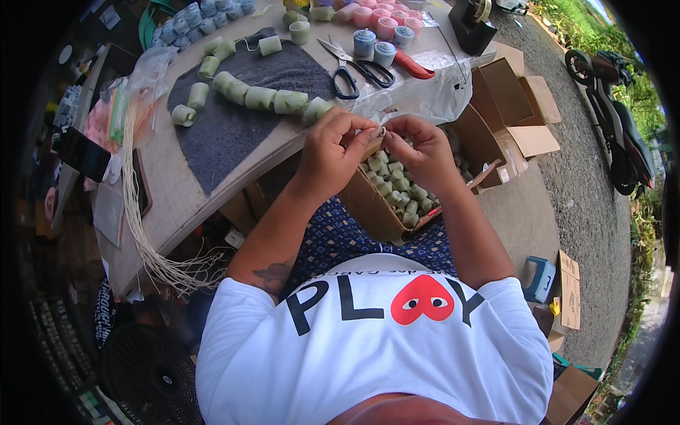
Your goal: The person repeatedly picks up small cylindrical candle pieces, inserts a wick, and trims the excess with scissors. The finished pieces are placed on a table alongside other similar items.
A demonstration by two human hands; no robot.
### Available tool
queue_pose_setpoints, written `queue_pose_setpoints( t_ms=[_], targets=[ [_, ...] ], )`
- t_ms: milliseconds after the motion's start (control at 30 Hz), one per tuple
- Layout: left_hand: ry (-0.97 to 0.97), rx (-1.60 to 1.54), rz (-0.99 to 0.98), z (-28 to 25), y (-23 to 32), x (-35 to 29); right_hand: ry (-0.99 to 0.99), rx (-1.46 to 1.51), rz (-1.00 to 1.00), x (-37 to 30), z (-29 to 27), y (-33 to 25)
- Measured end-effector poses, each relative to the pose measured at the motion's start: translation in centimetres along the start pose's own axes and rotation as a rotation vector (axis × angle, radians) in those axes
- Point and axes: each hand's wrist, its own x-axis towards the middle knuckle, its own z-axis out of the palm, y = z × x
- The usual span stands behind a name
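My left hand (330,152) and my right hand (426,152) meet in front of me at the table's near edge. Thumbs and forefingers of both pinch a small whitish cord end (380,132), which looks bent into a loop. Just beyond my left hand lies a row of pale green-and-white candles (260,98), end to end on a dark grey cloth (212,145). Loose candles (183,115) of the same sort sit around the row, a thin cord showing beside some. Below my hands stands a cardboard box (361,202) full of such candles.
Dark-handled scissors (345,71) lie open past my hands, near a red-handled tool (413,65). Pink candles (387,28) and blue ones (191,25) stand farther back. A tape dispenser (473,27) is at the corner. White cords (134,205) hang over the left edge.
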Motion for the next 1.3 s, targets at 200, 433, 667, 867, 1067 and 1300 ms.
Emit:
queue_pose_setpoints(
  t_ms=[200, 433, 667, 867, 1067, 1300],
  targets=[
    [0.007, -0.100, -0.014, -0.1, 0.2, 0.2, -0.029, 0.076, 0.000, 0.1, -0.1, 0.1],
    [0.037, -0.063, 0.059, -0.3, 0.5, 0.3, -0.119, 0.088, -0.022, 0.7, -0.5, -0.7],
    [0.075, 0.146, 0.262, -0.4, 0.6, 0.8, -0.036, -0.118, -0.076, 1.1, -0.4, -0.9],
    [0.099, 0.190, 0.258, -0.3, 0.4, 1.3, 0.102, -0.314, -0.197, 1.7, 0.2, -0.9],
    [0.095, 0.155, 0.060, -1.4, 0.7, 2.3, 0.096, -0.259, -0.083, 3.0, -0.7, -1.5],
    [0.051, 0.117, 0.003, -1.4, 0.4, 2.3, -0.019, -0.104, -0.149, 3.7, -0.7, -1.9]
  ],
)
